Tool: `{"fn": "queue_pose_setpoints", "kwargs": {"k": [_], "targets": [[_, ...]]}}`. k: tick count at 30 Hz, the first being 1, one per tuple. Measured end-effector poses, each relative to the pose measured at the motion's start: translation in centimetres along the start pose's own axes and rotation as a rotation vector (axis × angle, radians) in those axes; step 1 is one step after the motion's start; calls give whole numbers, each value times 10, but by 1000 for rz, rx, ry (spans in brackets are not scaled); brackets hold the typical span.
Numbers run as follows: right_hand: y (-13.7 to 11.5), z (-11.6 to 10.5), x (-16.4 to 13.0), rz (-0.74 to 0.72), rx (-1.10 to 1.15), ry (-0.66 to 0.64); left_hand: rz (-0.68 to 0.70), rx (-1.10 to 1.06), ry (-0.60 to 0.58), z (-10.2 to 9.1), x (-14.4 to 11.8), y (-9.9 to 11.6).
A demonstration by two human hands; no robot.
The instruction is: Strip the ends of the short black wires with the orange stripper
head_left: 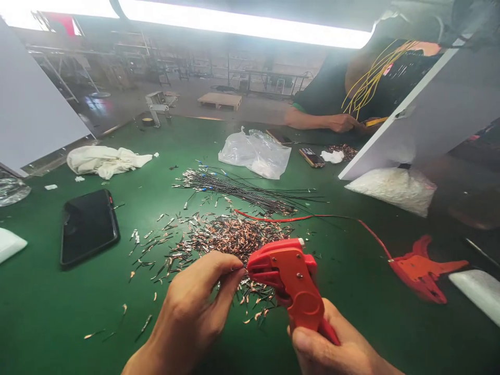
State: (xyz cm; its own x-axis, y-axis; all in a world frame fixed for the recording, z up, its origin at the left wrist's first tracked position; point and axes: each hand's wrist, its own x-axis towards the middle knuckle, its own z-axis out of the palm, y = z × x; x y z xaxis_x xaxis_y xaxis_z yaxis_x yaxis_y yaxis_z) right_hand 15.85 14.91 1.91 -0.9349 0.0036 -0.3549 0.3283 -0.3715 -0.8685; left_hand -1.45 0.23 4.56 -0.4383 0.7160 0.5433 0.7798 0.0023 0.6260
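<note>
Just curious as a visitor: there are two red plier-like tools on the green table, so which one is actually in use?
The red tool in the right hand, its nose at the left hand; the other red tool lies untouched at right.

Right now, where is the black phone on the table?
The black phone lies face up at the left of the green table, below the white cloth and left of the scattered wire clippings.

A factory workshop, seemingly; green workbench [58, 312] strewn with wire offcuts [230, 234]; metal racking [250, 70] beyond.
</note>
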Motion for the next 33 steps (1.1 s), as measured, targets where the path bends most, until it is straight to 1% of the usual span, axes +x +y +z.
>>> {"fn": "queue_pose_setpoints", "kwargs": {"k": [3,6,10,16,19,23,25,27,31,33], "targets": [[1,-1,2,-4,41,1,7,25,-6,0,2,-1],[3,-2,2,-18,7,-13,2,48,-10,-1,3,-2],[6,-3,1,-32,-2,-35,10,18,0,-2,4,-1],[11,-1,-2,-49,68,20,-60,-27,-22,-4,4,1],[15,1,-2,-57,90,21,-84,-48,-35,-5,5,2],[20,2,-2,-69,132,18,-67,-48,-46,-6,7,5],[22,2,-1,-71,137,33,-51,-60,-77,-6,7,6],[21,1,-1,-61,118,14,-54,-78,-122,-6,6,5],[15,-2,0,-7,112,-54,-128,-143,-198,-6,5,3],[12,-1,-1,24,143,-7,-178,-181,-220,-6,6,3]]}}
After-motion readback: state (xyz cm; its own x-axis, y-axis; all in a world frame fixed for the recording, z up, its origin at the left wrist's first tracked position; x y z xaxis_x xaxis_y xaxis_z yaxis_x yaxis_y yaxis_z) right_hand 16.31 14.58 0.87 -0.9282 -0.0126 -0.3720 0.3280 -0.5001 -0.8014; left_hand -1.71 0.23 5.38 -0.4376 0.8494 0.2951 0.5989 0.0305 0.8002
